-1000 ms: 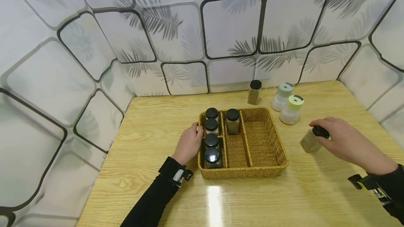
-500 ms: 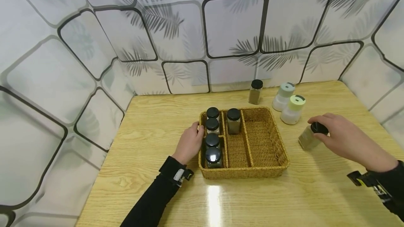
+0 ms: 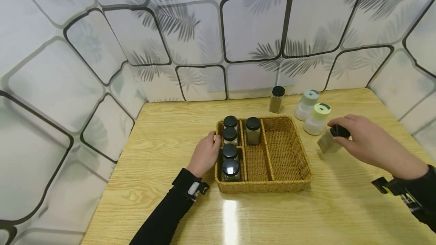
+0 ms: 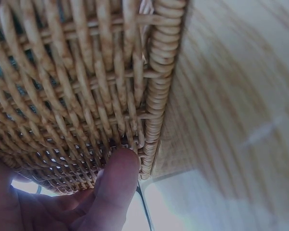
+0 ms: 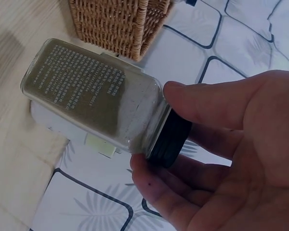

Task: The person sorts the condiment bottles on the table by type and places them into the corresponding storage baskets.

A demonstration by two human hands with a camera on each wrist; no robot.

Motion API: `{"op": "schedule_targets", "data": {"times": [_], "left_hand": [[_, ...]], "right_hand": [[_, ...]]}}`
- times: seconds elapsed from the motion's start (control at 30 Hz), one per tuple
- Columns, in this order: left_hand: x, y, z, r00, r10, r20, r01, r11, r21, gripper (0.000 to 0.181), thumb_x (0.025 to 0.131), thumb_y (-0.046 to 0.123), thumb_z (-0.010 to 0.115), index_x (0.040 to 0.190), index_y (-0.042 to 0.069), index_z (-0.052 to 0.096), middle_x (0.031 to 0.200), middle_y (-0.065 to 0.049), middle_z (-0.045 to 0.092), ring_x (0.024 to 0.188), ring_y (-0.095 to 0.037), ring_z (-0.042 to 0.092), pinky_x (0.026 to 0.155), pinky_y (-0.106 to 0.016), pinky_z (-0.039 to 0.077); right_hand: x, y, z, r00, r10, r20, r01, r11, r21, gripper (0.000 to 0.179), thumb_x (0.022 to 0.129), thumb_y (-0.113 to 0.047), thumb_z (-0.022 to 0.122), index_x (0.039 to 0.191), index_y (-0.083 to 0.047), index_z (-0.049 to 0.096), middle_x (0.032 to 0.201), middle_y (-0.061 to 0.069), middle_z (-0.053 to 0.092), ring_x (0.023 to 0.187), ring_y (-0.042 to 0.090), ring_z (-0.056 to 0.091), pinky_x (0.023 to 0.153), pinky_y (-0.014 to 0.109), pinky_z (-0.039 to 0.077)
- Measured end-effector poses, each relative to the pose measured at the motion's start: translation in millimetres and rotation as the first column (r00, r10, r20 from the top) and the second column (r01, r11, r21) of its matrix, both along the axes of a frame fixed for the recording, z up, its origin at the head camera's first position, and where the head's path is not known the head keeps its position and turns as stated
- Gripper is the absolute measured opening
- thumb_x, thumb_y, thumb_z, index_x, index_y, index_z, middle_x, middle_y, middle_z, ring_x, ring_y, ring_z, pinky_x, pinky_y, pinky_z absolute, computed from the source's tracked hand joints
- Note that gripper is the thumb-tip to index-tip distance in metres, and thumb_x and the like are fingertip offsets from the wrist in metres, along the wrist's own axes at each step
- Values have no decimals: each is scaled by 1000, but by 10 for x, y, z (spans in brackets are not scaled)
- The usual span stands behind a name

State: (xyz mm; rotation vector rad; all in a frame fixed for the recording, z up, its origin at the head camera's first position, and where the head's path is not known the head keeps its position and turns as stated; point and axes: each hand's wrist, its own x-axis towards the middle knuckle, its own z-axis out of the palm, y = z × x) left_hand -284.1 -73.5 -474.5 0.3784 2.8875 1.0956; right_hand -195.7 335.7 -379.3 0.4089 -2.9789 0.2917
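My right hand [image 3: 366,144] pinches a glass spice jar [image 5: 82,91] by its black lid [image 5: 171,139]. Greyish-brown powder fills part of the jar, and white print covers one face. In the head view the jar tilts, right of the wicker basket [image 3: 265,187]. At the basket's left side my left hand [image 3: 204,154] grips the wall, its thumb [image 4: 118,178] against the weave in the left wrist view. Several black-lidded jars stand in the basket: two [image 3: 230,134] in the back left compartment, two [image 3: 231,167] in the front left one, one [image 3: 253,131] in the middle.
Behind the basket, another black-lidded spice jar [image 3: 276,99] stands on the wooden table [image 3: 163,131]. Two white shakers, one with a grey-green cap [image 3: 310,97] and one with a yellow cap [image 3: 321,111], stand right of it. Patterned fabric walls [image 3: 190,48] border the table.
My right hand has carried the spice jar a little left and toward the back, closer to the basket and the yellow-capped shaker. My left hand stays at the basket's side.
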Motion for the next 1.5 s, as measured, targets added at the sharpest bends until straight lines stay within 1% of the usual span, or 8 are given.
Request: {"op": "schedule_targets", "data": {"times": [0.27,0.43,0.67,0.8,0.97,1.13,1.37,1.5], "left_hand": [[6,6,7,1000,-3,-5,3,1000,4,59,110,38,32,146,-7,46,122,-25,67,113,-37,66,96,-51,52],[5,6,6,1000,0,-6,0,1000,4,59,109,38,32,146,-7,46,122,-26,67,113,-37,66,96,-51,51],[8,5,6,1000,2,-5,-2,1000,1,58,110,37,32,145,-6,47,122,-25,67,112,-36,66,96,-51,52],[14,5,13,1000,3,-4,-3,1000,1,58,110,37,32,145,-6,47,123,-25,66,114,-37,66,97,-51,51],[14,8,16,1000,3,-6,-3,1000,-1,58,110,37,32,145,-6,46,122,-25,67,113,-37,66,97,-51,51],[13,7,15,1000,-4,-6,4,1000,4,58,110,37,32,145,-6,47,125,-26,66,116,-37,65,98,-51,51],[14,1,17,1000,0,-1,0,1000,7,58,110,38,32,145,-6,46,127,-26,65,117,-38,64,99,-51,50],[12,4,15,1000,-1,2,1,1000,3,58,110,38,32,145,-6,46,124,-25,66,115,-37,65,97,-51,51]], "right_hand": [[-36,-74,108,1000,15,-20,-15,1000,-9,44,87,-11,78,126,3,63,115,29,65,103,46,62,83,61,49],[-57,-134,191,998,35,-49,-35,999,-12,42,87,-14,79,124,2,65,112,25,66,101,42,63,81,58,49],[-107,-269,344,999,40,-33,-40,999,-4,43,90,-19,76,128,-1,64,117,25,65,103,41,63,82,57,49],[-122,-386,430,999,47,-27,-47,999,-12,44,91,-21,76,130,-3,64,120,24,65,108,41,61,87,58,48],[-136,-535,519,996,80,-38,-80,997,-8,43,92,-21,75,130,-6,64,119,21,65,105,38,62,83,54,48],[-137,-674,581,993,110,-49,-111,994,-18,40,92,-22,75,128,-9,65,122,15,66,108,36,61,84,53,49],[-147,-839,635,985,153,-83,-156,987,-26,38,91,-20,76,126,-9,67,111,7,67,96,25,61,79,44,48],[-149,-924,656,983,164,-80,-168,985,-41,38,91,-20,76,127,-10,67,114,7,67,99,26,62,81,45,49]]}}
